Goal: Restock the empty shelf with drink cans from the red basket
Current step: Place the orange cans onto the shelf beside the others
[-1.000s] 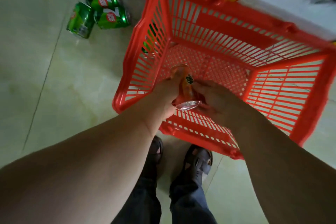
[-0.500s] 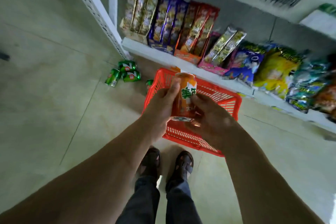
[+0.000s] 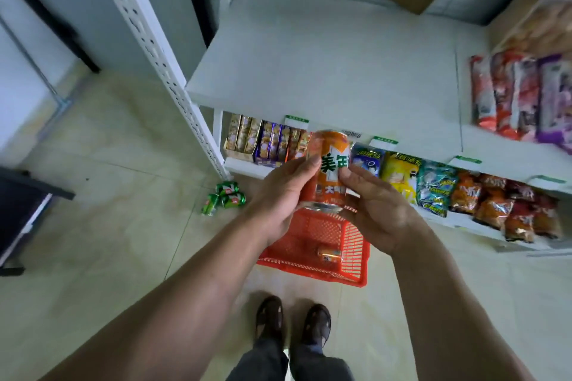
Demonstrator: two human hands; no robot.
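An orange drink can (image 3: pixel 328 170) stands upright between both my hands, level with the front edge of the bare white shelf (image 3: pixel 325 71). My left hand (image 3: pixel 278 198) grips its left side, my right hand (image 3: pixel 374 207) holds its right side with the thumb on the label. Below them the red basket (image 3: pixel 356 257) sits on the floor with one more orange can (image 3: pixel 328 253) lying in it.
Three green cans (image 3: pixel 224 197) lie on the floor by the white shelf upright (image 3: pixel 161 49). Snack packs (image 3: pixel 523 96) stand at the shelf's right end; a lower shelf (image 3: pixel 464 189) is full of snack bags. My feet (image 3: pixel 292 323) are in front of the basket. A dark object (image 3: pixel 18 210) stands at the left.
Both hands have lifted the orange can from the basket up to shelf height. The view has risen from the basket to the bare shelf.
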